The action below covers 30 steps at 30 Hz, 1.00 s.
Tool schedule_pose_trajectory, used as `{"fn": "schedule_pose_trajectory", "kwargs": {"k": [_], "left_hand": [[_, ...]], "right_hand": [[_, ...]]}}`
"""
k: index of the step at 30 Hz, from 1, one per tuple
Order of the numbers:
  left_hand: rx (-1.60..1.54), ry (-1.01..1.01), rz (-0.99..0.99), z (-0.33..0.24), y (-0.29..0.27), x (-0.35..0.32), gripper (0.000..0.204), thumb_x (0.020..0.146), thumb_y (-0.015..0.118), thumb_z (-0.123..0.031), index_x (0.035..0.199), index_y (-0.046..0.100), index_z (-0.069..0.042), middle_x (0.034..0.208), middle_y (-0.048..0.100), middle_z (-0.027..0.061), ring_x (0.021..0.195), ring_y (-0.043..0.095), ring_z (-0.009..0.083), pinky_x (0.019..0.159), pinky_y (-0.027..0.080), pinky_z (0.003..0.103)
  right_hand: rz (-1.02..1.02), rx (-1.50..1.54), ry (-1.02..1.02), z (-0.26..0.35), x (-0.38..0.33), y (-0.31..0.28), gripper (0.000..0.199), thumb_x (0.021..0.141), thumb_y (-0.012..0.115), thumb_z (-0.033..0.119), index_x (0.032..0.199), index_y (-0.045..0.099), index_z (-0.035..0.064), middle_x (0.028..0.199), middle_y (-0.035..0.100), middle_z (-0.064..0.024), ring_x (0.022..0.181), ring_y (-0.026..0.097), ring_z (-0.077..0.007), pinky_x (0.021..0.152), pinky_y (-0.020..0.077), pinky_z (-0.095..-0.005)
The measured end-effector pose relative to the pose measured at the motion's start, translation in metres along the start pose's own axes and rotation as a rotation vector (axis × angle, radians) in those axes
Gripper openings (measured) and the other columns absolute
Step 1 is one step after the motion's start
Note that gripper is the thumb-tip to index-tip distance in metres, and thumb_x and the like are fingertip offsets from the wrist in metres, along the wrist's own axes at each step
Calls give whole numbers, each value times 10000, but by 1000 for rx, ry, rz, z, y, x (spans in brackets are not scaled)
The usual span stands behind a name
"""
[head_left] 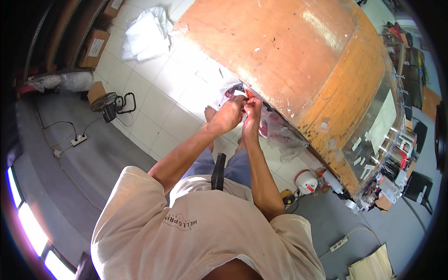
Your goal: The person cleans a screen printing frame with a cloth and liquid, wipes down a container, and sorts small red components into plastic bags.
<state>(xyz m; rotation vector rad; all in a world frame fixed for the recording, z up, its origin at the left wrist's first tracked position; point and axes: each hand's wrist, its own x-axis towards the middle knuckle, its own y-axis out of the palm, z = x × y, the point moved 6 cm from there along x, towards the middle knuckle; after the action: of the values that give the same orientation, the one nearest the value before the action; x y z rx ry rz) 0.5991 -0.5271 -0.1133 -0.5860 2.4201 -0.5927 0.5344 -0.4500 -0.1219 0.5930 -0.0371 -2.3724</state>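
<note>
Close together at the edge of the wooden table (261, 42), my left hand (229, 115) and my right hand (252, 111) meet with their fingers bent and pinched. Whatever lies between the fingertips is too small and covered to make out. Just beyond the fingers show a white piece (239, 93) and an orange-red bit (249, 94). Clear plastic bags (287, 140) with red and dark contents sit below the table edge, around and behind my hands. My fingers partly hide those contents.
White plastic sheets or bags (148, 35) lie on the tiled floor at the far left. A black fan (109, 107) stands left, near a power strip (79, 139) with cables. A white-and-red round appliance (306, 182) is by the table's right side. Cardboard boxes (93, 48) fill shelves.
</note>
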Motion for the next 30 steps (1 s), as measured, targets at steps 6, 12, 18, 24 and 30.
{"fn": "schedule_pose_trajectory", "kwargs": {"k": [6,12,18,24,30], "left_hand": [[-455,-197,-40,3,-26,-5,283,981,444,-228,989,509,48,771,647,227,656,634,290,551,475,368],[-1382,-359,451,5,-35,-26,203,977,476,-139,995,583,32,828,513,11,603,357,62,510,305,201],[-582,-145,335,-33,-70,-25,277,932,596,-242,968,689,16,709,620,55,604,493,87,529,385,240],[-575,-157,151,67,19,7,285,884,584,-238,997,663,11,833,634,79,643,547,120,561,440,276],[-1108,-487,-322,45,-3,-17,275,992,500,-196,1068,599,50,843,639,94,722,591,146,635,472,274]], "right_hand": [[296,-682,-371,58,-29,13,360,832,543,120,1137,412,-18,1192,495,-242,1149,450,-338,980,347,-498],[779,-1491,-748,83,-49,13,356,748,622,164,1091,558,96,1496,369,-28,1425,224,-291,1134,186,-527],[916,-1736,-908,95,-41,6,255,796,608,218,1027,618,110,1463,418,-23,1439,205,-272,1164,154,-514],[870,-1750,-985,78,-48,41,173,805,575,183,901,622,47,1383,496,-105,1419,253,-271,1166,192,-501],[763,-1540,-737,48,-43,17,131,789,575,113,837,611,-3,1358,504,-163,1393,281,-351,1151,259,-497]]}}
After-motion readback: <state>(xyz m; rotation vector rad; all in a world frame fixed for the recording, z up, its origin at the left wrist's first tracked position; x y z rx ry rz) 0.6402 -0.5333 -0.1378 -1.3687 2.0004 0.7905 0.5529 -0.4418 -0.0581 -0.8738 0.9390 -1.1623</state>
